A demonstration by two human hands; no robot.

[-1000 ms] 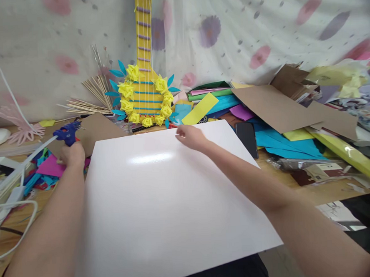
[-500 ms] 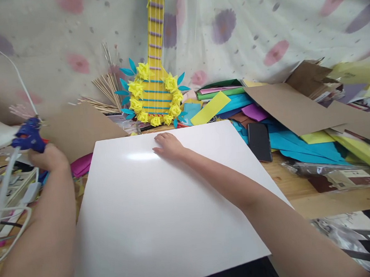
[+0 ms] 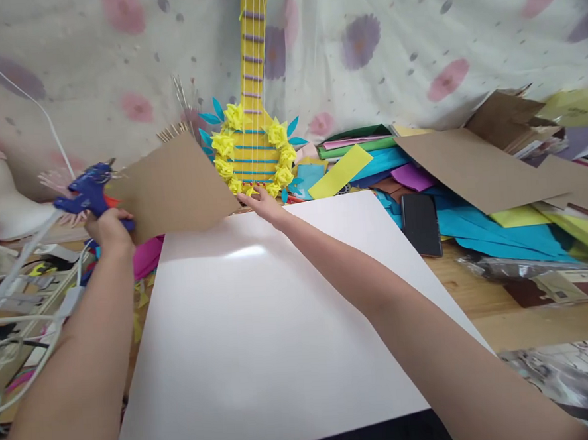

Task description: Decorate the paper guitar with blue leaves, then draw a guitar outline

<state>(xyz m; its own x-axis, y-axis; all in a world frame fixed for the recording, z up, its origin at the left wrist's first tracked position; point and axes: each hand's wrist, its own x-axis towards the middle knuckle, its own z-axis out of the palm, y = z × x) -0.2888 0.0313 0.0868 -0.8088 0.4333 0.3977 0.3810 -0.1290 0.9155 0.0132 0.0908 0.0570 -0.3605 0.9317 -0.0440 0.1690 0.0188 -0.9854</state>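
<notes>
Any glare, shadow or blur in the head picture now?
In the head view, glare streaks the white board toward its far edge; a soft shadow lies there beside the cardboard by the left hand; same view, clutter at lower right looks blurred; the top-right corner darkens.

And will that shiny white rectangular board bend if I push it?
The white rectangular board probably stays stiff; its edges look straight. Its glossy top may feel slippery. Its near edge apparently overhangs the brown wooden table, so pressing there might tip it.

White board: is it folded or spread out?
Spread out: the white board shows one broad, smooth face, with no fold in view.
</notes>
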